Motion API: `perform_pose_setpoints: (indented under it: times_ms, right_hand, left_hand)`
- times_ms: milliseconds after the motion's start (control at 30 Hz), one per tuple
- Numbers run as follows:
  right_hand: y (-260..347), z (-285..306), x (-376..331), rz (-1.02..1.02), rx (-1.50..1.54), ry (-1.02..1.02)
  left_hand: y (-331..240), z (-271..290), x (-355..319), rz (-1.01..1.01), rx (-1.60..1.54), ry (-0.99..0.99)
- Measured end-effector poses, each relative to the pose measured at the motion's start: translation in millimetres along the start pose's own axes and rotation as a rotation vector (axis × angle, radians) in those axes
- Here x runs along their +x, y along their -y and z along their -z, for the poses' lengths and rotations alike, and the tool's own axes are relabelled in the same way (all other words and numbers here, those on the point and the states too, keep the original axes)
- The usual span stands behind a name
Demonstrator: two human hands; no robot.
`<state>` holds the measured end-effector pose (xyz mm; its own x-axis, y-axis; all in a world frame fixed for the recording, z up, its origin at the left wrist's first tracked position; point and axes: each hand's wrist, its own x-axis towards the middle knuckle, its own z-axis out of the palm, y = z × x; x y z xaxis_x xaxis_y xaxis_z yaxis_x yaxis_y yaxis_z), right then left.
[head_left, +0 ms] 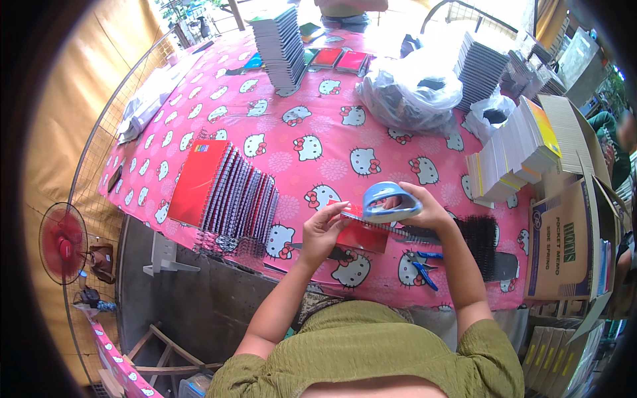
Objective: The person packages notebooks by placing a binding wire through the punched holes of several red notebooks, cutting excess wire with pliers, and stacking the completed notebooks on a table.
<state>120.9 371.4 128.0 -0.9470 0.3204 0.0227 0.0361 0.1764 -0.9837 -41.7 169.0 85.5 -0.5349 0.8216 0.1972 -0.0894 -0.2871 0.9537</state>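
Observation:
A small red notebook [363, 237] with a dark wire spine lies in front of me on the pink tablecloth. My left hand [322, 232] pinches its left end, thumb and fingertips together near the spine. In my right hand [424, 211] is a blue and white hand tool with a looped handle [390, 202], my fingers passing through the loop. The tool's base sits over the notebook's spine; its exact contact is hidden. Blue-handled pliers [424, 268] lie close by, below my right wrist. Black binding wires [479, 240] are bunched to the right of that forearm.
Red spiral notebooks [222, 189] form a stack at left. A tall notebook pile [277, 53], plastic bags [411, 96] and another dark stack [479, 69] stand farther back. Yellow-edged paper blocks [514, 149] and a cardboard box [564, 242] are at right. A fan [63, 245] stands left.

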Motion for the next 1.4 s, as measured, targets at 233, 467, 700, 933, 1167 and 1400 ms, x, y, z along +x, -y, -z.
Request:
perform_pose_setpoints:
  times_ms: [233,467,700,933,1167,1400]
  right_hand:
    - [6,-5,13,0.057,-0.163,-0.09]
    - [25,-6,6,0.026,-0.827,-0.427]
    - [-15,12,-31,0.171,-1.068,-0.616]
    - [5,-5,-104,-0.134,-0.62,-0.54]
    - [-1,-71,-158,-0.29,-1.026,-0.346]
    - [-23,-71,-164,-0.322,-0.88,-0.438]
  left_hand:
    - [2,5,-1,0.081,-0.008,-0.081]
    - [0,14,-2,0.063,-0.005,-0.014]
    - [1,4,5,0.042,-0.095,0.096]
    - [11,-3,7,0.065,-0.31,0.086]
    - [4,-12,10,0.083,-0.163,-0.028]
    - [-19,-22,14,-0.096,-0.228,-0.125]
